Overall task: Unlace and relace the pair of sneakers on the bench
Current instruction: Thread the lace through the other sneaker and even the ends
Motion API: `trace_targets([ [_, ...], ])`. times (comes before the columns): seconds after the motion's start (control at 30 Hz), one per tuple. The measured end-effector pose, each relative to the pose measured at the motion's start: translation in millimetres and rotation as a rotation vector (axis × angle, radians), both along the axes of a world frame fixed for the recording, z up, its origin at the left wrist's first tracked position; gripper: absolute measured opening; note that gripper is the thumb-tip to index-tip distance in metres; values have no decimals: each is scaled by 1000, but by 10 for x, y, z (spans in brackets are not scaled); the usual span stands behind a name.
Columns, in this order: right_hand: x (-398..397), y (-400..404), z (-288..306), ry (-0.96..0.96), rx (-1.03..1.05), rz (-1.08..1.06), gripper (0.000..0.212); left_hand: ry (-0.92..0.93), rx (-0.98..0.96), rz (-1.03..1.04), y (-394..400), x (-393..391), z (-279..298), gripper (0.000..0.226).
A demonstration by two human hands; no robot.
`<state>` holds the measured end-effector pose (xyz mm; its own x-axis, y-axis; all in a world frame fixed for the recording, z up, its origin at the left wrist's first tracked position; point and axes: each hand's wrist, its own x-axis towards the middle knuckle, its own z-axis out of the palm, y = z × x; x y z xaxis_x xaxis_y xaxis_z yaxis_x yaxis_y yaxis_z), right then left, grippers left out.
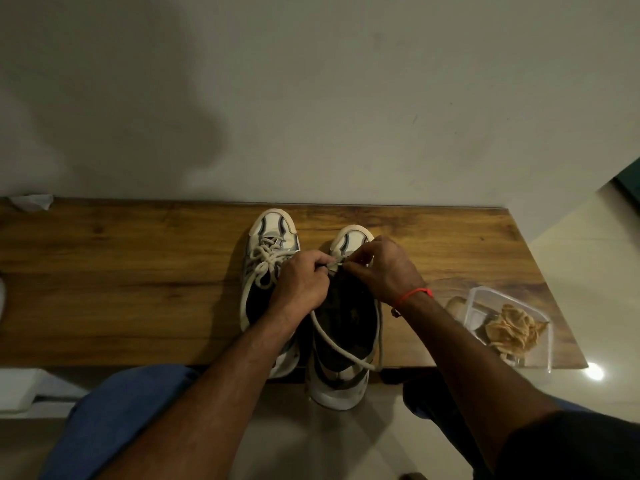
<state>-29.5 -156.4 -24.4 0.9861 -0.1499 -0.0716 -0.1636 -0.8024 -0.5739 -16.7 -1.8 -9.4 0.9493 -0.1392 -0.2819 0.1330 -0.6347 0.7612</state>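
Two white and dark sneakers stand side by side on the wooden bench (121, 271), toes toward the wall. The left sneaker (268, 258) is laced and tied in a bow. The right sneaker (341, 341) has its heel hanging over the bench's front edge. Its pale lace (337, 348) trails loose over the open collar. My left hand (301, 282) and my right hand (384, 268) meet over the right sneaker's lower eyelets. Both pinch the lace between fingertips. A red thread circles my right wrist.
A clear plastic container (509, 327) with crisp flat snacks sits at the bench's right front corner. A crumpled white paper (33, 201) lies at the far left by the wall (311, 98). My knees in blue trousers are below the bench edge.
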Motion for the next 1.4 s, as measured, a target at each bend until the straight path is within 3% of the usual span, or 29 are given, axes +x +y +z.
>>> trace_targets([
  [0.13,-9,39,9,7,-67,-39,19,-7,4,8,-12,-16,17,30],
  [0.43,9,44,-61,49,4,-89,17,1,9,-3,-17,-18,9,30],
  [1.03,-26,37,71,152,299,-90,11,98,-52,-143,91,22,39,34],
  [1.23,-11,49,3,163,250,-94,8,22,-60,-139,127,-10,41,27],
  [1.4,31,40,-28,216,62,-57,8,-49,-33,-134,85,-31,18,26],
])
